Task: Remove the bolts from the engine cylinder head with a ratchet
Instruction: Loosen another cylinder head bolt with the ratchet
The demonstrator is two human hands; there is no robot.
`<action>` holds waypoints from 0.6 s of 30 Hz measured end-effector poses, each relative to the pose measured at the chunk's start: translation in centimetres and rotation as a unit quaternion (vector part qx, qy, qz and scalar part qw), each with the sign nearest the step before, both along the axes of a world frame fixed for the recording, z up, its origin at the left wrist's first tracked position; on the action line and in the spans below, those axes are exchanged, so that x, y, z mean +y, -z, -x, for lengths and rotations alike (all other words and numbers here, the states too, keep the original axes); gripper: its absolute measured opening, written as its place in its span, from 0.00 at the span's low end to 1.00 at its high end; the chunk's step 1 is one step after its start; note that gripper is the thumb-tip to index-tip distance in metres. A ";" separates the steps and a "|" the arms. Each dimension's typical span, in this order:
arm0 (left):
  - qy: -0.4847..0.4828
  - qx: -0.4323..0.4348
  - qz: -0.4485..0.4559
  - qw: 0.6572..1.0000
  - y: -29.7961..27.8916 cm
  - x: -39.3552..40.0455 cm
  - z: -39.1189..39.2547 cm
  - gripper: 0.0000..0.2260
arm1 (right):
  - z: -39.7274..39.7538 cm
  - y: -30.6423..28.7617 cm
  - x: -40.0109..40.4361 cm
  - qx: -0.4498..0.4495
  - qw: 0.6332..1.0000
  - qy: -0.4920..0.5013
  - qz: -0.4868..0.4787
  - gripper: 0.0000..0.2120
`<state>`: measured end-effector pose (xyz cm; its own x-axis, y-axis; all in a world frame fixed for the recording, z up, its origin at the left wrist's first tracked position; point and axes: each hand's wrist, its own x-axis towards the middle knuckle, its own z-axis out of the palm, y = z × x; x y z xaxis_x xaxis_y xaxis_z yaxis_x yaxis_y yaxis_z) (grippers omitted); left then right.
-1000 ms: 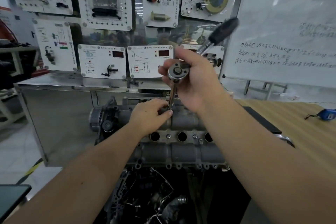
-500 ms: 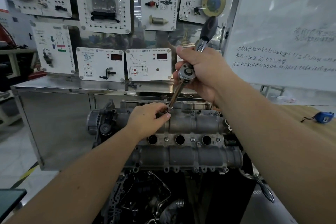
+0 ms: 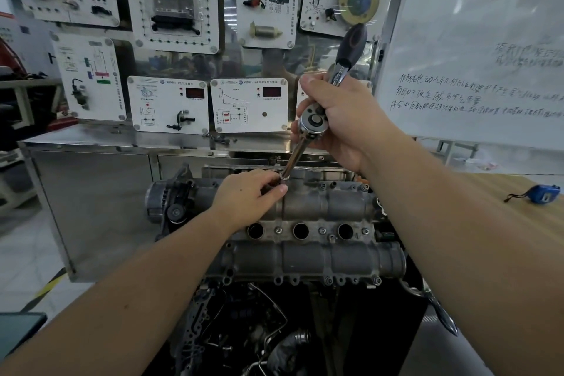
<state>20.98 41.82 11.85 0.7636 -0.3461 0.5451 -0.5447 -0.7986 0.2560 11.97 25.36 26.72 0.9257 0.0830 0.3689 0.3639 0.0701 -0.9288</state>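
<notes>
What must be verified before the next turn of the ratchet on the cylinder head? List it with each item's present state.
1. Right hand grips the chrome ratchet with the black handle at its head: ok.
2. Left hand holds the lower end of the chrome extension bar steady: ok.
3. Socket seated squarely on a bolt: cannot tell, the left hand's fingers hide the tip.
4. Extension bar in line with the bolt: not ok, it leans.
5. Swing room for the black handle: cannot tell, it points up toward the white instrument panels.
6. Grey metal cylinder head held firm: cannot tell.
</notes>
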 end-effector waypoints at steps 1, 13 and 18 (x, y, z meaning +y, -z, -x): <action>0.005 0.007 -0.005 1.000 -0.1 0.0 0.0 0.07 | 0.1 0.0 0.0 0.001 1.000 0.002 0.001 0.06; 0.053 0.098 0.091 0.990 -2.4 -2.8 2.3 0.15 | 1.1 0.1 0.3 0.015 0.999 0.021 0.040 0.06; 0.026 0.099 0.089 0.991 -2.1 -2.9 2.0 0.17 | 1.9 -0.6 0.6 0.052 0.997 0.024 0.049 0.08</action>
<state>18.99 38.96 14.00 0.8454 -0.2998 0.4420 -0.5091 -0.7025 0.4973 10.11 25.96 27.30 0.9625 0.0676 0.2629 0.2658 -0.0381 -0.9633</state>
